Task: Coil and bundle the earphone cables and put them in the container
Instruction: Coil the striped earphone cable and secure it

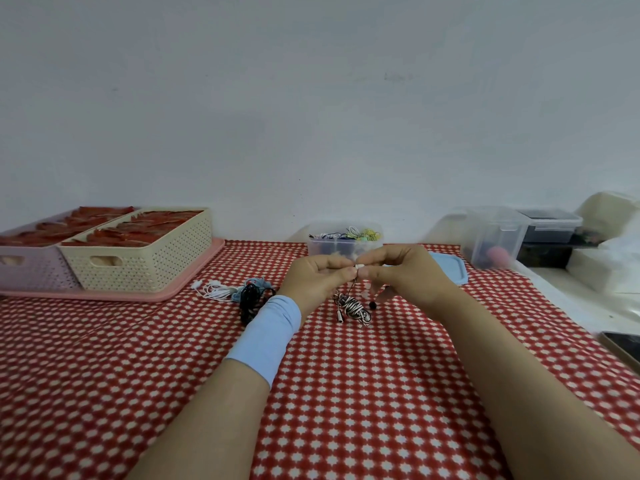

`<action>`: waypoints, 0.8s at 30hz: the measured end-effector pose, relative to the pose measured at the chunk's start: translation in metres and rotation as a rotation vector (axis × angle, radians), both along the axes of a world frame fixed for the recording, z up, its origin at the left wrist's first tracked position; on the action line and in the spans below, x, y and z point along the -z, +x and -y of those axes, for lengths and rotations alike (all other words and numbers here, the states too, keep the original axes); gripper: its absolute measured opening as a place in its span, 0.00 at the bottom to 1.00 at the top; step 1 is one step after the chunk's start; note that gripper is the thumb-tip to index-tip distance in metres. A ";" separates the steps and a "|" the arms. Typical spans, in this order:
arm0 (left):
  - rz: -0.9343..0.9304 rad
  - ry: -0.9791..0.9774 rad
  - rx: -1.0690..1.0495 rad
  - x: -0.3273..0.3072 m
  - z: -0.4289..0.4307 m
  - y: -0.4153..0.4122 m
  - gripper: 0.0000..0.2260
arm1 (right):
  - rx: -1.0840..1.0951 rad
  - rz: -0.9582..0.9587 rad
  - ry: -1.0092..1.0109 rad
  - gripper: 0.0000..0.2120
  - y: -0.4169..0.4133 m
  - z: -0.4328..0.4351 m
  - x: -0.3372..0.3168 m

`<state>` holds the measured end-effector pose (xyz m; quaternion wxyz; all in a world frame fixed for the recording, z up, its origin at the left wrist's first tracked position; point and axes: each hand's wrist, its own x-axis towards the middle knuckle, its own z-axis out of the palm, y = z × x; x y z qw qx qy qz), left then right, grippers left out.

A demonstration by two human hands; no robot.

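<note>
My left hand and my right hand meet above the red patterned tablecloth, and both pinch a small white piece of an earphone. From it a thin cable hangs down to a black-and-white striped cable bundle lying on the cloth below my hands. A clear plastic container holding several coiled cables stands just behind my hands. To the left lie a black cable, a blue cable and a white earphone cable, all loose on the cloth.
A cream basket and a pink basket stand on a pink tray at the back left. The container's blue lid lies behind my right hand. Clear and dark boxes stand at the back right. A phone lies at the right edge.
</note>
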<state>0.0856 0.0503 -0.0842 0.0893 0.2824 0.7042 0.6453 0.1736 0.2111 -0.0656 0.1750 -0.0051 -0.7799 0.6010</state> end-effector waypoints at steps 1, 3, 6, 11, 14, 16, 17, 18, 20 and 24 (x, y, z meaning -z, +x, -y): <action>-0.007 -0.003 -0.008 0.001 0.000 -0.001 0.05 | 0.020 -0.012 0.015 0.06 -0.001 0.000 0.001; -0.018 -0.027 -0.020 0.002 -0.001 -0.001 0.04 | 0.045 -0.026 0.041 0.05 -0.003 -0.001 0.003; -0.005 -0.057 -0.008 0.000 0.000 0.001 0.05 | 0.031 -0.028 0.067 0.06 -0.002 -0.002 0.003; 0.047 -0.099 -0.005 0.002 -0.001 0.002 0.09 | 0.042 -0.027 0.091 0.07 -0.005 -0.005 0.006; 0.045 -0.127 -0.004 0.003 -0.002 0.001 0.08 | 0.055 -0.032 0.132 0.07 -0.006 -0.006 0.007; 0.036 -0.122 -0.005 0.003 -0.001 0.000 0.08 | 0.059 -0.033 0.164 0.06 -0.007 -0.006 0.007; 0.030 -0.114 -0.008 0.003 -0.001 0.000 0.08 | 0.064 -0.030 0.182 0.06 -0.007 -0.006 0.007; 0.018 -0.107 -0.013 0.004 -0.001 -0.001 0.07 | 0.070 -0.024 0.196 0.06 -0.007 -0.007 0.008; -0.032 -0.108 -0.033 0.005 0.000 -0.001 0.07 | 0.077 -0.009 0.202 0.06 -0.008 -0.007 0.009; -0.160 -0.113 -0.050 0.004 0.000 0.000 0.07 | 0.067 0.047 0.109 0.08 -0.005 -0.006 0.008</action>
